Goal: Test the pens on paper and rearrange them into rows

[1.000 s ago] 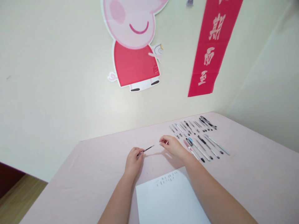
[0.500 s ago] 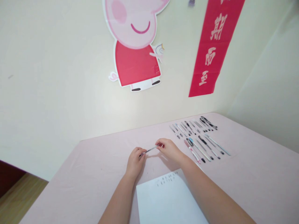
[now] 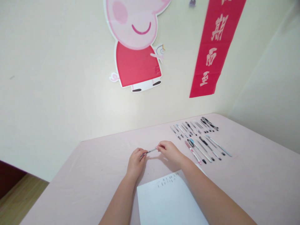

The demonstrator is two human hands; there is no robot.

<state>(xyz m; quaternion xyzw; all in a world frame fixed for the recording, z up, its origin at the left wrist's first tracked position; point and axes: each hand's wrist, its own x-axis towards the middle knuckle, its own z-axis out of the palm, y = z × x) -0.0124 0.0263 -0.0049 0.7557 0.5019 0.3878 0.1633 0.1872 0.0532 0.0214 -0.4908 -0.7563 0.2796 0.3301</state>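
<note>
A slim pen (image 3: 151, 150) with a clear or grey barrel spans the gap between my two hands, just above the table. My left hand (image 3: 137, 162) is closed around its left end. Thumb and fingers of my right hand (image 3: 168, 150) pinch the other end, so both tips are hidden. Below my hands lies a white sheet of paper (image 3: 171, 200) with rows of small dark marks along its top edge; my right forearm covers its right side.
Several pens lie in two rows on the right of the pink-covered table (image 3: 100, 175): a far row (image 3: 187, 128) and a nearer row (image 3: 203, 147). The wall behind carries a cartoon pig cutout (image 3: 138, 65) and a red banner (image 3: 213, 53).
My right hand's fingers have shifted slightly on the pen's right end, where a dark part showed before. My left hand has barely moved.
</note>
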